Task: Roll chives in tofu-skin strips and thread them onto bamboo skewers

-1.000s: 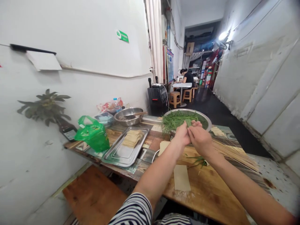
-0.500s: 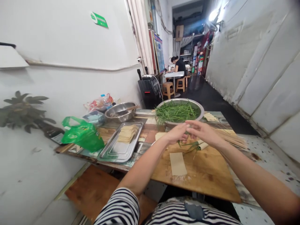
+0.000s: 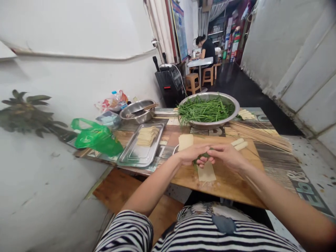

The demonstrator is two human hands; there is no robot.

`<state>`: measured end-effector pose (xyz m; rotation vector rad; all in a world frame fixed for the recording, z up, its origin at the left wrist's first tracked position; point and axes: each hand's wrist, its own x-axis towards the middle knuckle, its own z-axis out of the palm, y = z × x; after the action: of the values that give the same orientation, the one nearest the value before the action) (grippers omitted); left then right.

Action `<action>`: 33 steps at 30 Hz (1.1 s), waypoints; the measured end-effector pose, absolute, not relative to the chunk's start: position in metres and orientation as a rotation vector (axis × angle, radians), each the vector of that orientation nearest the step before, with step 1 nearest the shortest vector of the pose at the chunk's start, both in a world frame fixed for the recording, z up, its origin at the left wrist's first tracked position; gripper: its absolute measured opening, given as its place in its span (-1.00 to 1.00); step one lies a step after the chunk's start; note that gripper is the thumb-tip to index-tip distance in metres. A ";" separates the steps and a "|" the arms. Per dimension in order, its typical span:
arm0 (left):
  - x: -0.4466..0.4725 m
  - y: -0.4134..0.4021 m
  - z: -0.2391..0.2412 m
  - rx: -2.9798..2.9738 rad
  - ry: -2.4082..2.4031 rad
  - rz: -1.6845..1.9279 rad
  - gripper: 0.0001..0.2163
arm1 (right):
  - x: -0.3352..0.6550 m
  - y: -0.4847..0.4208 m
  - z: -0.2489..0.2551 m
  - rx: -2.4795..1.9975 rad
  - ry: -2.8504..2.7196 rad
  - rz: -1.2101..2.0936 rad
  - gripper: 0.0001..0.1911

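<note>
One chive bundle (image 3: pixel 205 154) sits in the curled left hand (image 3: pixel 192 154) over the wooden cutting board (image 3: pixel 236 189); the right hand (image 3: pixel 228 156) touches its right end, though whether it grips I cannot tell. A tofu sheet (image 3: pixel 207 174) lies near, a steel basin (image 3: pixel 212 124) far.

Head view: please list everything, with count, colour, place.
table: 1, multicoloured, centre
board: 1, brown, front
large bowl: 1, silver, centre
greens: many, green, large bowl
small bowl: 1, silver, left
tray: 1, silver, left
sheets: several, cream, tray and board
bag: 1, green, left
packages: several, mixed, left
rolls: 2, pale, board
sticks: many, tan, right
speaker: 1, black, background
person: 1, black top, background
stools: 2+, brown, background
plant: 1, green, left
left hand: 1, bare, holding greens
right hand: 1, bare, touching greens
</note>
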<state>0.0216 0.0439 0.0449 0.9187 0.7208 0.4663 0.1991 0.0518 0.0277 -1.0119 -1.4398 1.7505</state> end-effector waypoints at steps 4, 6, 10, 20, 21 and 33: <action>0.011 0.040 0.034 0.971 0.808 0.489 -0.66 | 0.197 0.050 0.014 -1.050 -1.490 1.721 -0.63; 0.008 0.037 0.027 1.080 0.965 0.599 -0.66 | 0.198 0.050 0.011 -1.077 -1.568 1.632 -0.63; 0.007 0.023 0.011 1.263 1.219 0.884 -0.77 | 0.203 0.046 0.004 -1.078 -1.758 1.369 -0.72; 0.015 -0.017 -0.022 1.670 1.239 1.065 -0.80 | 0.218 0.028 -0.028 -0.698 -2.262 0.822 -0.80; 0.014 -0.018 -0.023 1.707 1.261 1.056 -0.77 | 0.219 0.027 -0.027 -0.666 -2.286 0.777 -0.79; 0.008 -0.027 -0.027 2.485 1.184 0.727 -0.73 | 0.224 0.010 -0.029 -0.603 -2.491 0.383 -0.73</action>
<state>0.0077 -0.0269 -0.0270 2.4853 1.1837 0.7268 0.2242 0.0097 -0.0292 -0.6030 -2.4911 0.3833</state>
